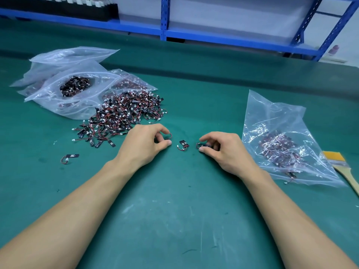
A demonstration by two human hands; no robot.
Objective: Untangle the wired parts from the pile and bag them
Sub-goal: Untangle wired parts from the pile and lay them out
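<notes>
A pile of small black wired parts [126,111] with red wires and white plugs lies on the green table mat [174,200], left of centre. My left hand [144,143] pinches one wired part; its red wire loop shows by the fingertips. My right hand [217,148] pinches another wired part [202,145] between thumb and fingers. A single loose part [183,145] lies on the mat between the two hands. A clear bag [279,140] holding sorted parts lies to the right of my right hand.
Several clear bags [71,82] with more parts lie behind the pile at the left. One stray part [70,157] sits alone at the left. A yellow-bristled brush [342,164] lies at the right edge. Blue shelving [165,18] stands beyond the table.
</notes>
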